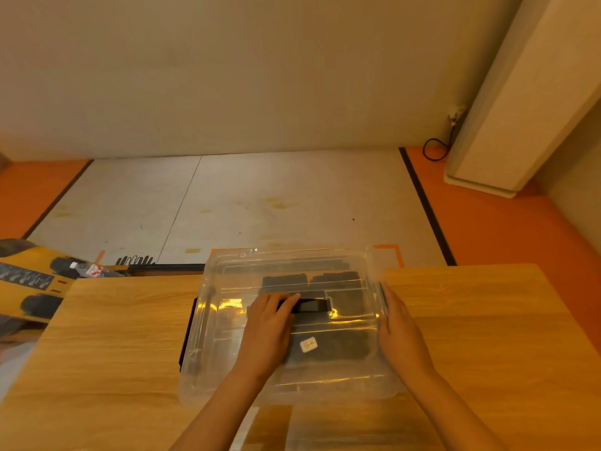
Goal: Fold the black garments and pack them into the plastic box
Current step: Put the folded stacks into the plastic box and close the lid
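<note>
A clear plastic box (pixel 208 320) stands on the wooden table with its transparent lid on top. Folded black garments (pixel 338 348) show through the lid, several of them, one with a small white tag. My left hand (pixel 268 330) lies flat on the lid, fingers reaching the black handle (pixel 312 305) in the lid's middle. My right hand (pixel 398 327) rests with straight fingers against the box's right edge.
The wooden table (pixel 113 346) spreads to both sides of the box. At the far left lies a yellow-and-black item with a plastic bottle (pixel 86 270). Beyond the table is grey and orange floor; a white cabinet (pixel 507 125) stands at the back right.
</note>
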Demonstrator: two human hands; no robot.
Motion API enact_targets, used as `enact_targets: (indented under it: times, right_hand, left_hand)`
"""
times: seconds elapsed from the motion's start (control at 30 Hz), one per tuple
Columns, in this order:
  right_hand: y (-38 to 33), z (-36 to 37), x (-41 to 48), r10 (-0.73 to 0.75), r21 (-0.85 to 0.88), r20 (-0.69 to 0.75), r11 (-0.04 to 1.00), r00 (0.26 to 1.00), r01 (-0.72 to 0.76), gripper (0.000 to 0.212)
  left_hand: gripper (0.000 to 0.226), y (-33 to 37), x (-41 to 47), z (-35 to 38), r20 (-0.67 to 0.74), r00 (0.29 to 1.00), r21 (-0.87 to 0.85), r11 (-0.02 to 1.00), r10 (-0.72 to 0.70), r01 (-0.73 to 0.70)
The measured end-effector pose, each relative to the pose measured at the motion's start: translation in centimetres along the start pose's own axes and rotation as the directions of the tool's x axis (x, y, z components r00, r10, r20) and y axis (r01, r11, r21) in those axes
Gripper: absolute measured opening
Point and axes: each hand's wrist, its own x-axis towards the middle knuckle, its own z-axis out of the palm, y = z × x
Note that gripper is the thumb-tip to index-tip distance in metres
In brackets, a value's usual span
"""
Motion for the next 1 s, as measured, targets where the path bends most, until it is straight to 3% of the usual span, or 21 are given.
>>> enact_targets:
  times: [0.17,0.43,0.53,0.63,0.67,0.77,0.83,0.9,1.0]
  right_hand:
    - [0.3,1.5,-1.4,0.023,-0.003,0.012,1.000,1.000,-0.023,0.060]
    - [0.4,2.4,-1.1,0.024,0.036,-0.044,0.999,0.999,-0.023,0.055]
    - [0.9,2.0,-0.8,0.068,0.107,-0.069,0.992,0.995,-0.060,0.052]
    - [2.1,1.7,-0.8,0.274,0.164,-0.106,0.953,0.956,-0.255,0.077]
    - [2.3,1.7,-0.8,0.346,0.220,-0.061,0.919,0.936,-0.326,0.085]
    - [2.0,1.9,-1.0,0.411,0.344,0.099,0.840,0.906,-0.419,0.086]
    - [2.0,1.9,-0.9,0.405,0.358,0.100,0.838,0.909,-0.413,0.082]
    - [1.9,1.9,-1.0,0.410,0.349,0.063,0.845,0.910,-0.405,0.081]
    - [1.8,1.9,-1.3,0.401,0.321,-0.025,0.870,0.916,-0.373,0.080]
  left_hand:
    - [0.042,-1.2,-1.4,-0.7,0.058,0.998,-0.050,0.998,-0.026,0.029]
    - [0.040,-1.5,-1.1,-1.7,0.167,0.983,-0.292,0.948,-0.081,0.128]
    - [0.033,-1.5,-1.2,-3.3,0.114,0.962,-0.456,0.847,-0.248,0.272]
    - [0.037,-4.1,-2.3,-5.9,-0.167,0.839,-0.387,0.817,-0.517,0.426]
    - [0.046,-5.4,-3.0,-6.4,-0.179,0.775,-0.310,0.782,-0.606,0.541]
    - [0.095,-7.9,-4.2,-7.0,0.158,0.500,-0.286,0.445,-0.852,0.848]
    - [0.102,-8.1,-3.9,-6.8,0.378,0.358,-0.343,0.230,-0.854,0.911]
    - [0.100,-8.3,-3.9,-6.6,0.414,0.339,-0.340,0.202,-0.845,0.919]
    - [0.102,-8.5,-4.4,-6.4,0.278,0.350,-0.246,0.286,-0.894,0.926]
